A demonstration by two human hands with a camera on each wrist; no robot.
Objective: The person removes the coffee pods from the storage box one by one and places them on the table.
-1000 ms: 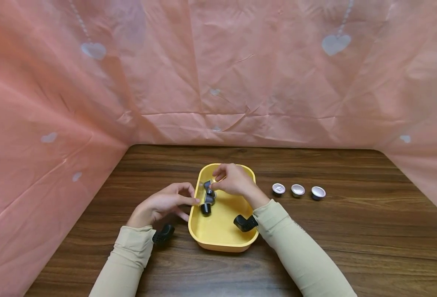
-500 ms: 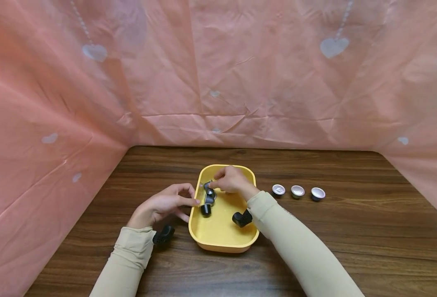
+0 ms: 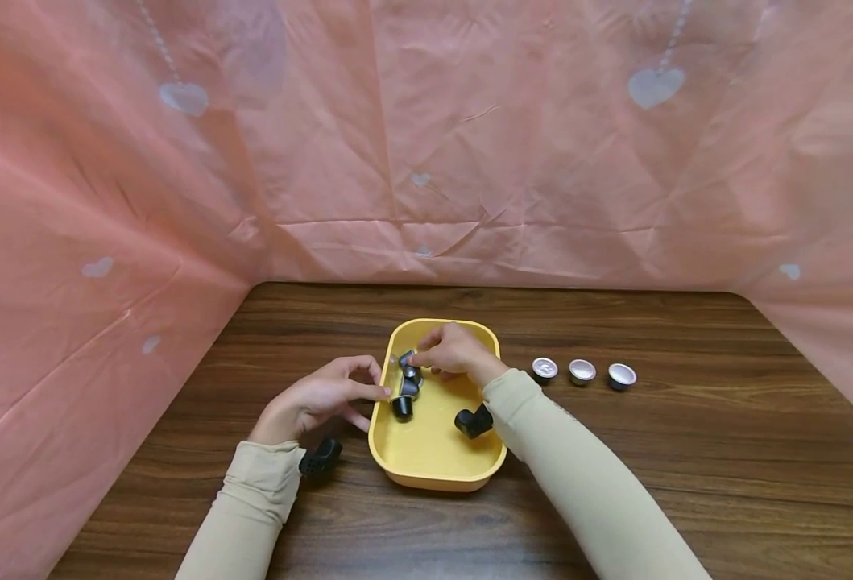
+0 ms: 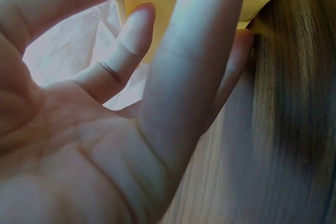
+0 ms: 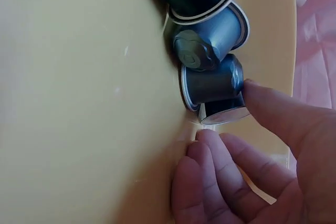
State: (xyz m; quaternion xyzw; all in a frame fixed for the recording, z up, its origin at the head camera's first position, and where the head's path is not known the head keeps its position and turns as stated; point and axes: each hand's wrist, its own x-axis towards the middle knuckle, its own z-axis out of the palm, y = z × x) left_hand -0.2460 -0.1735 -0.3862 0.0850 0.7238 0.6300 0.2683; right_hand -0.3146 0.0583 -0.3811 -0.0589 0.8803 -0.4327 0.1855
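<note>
Several dark coffee capsules lie in a row along the left wall inside a yellow tray (image 3: 436,467). A black capsule (image 3: 402,408) is nearest me, with a grey capsule (image 5: 212,35) beside it. My left hand (image 3: 317,395) holds the tray's left side, thumb at the rim and other fingers against the outer wall. Inside the tray, my right hand (image 3: 455,352) is at the far end of the row. Its thumb and fingers are around a dark capsule (image 5: 223,113), partly hidden behind another capsule (image 5: 210,83).
Three capsules with pale lids up stand in a row on the wooden table (image 3: 687,451) right of the tray: a left one (image 3: 544,369), a middle one (image 3: 581,371) and a right one (image 3: 621,375). A pink curtain (image 3: 469,161) encloses the back and sides.
My right hand has lowered slightly among the capsules and its fingers have drawn together at the far end. My left hand and the tray stay in place.
</note>
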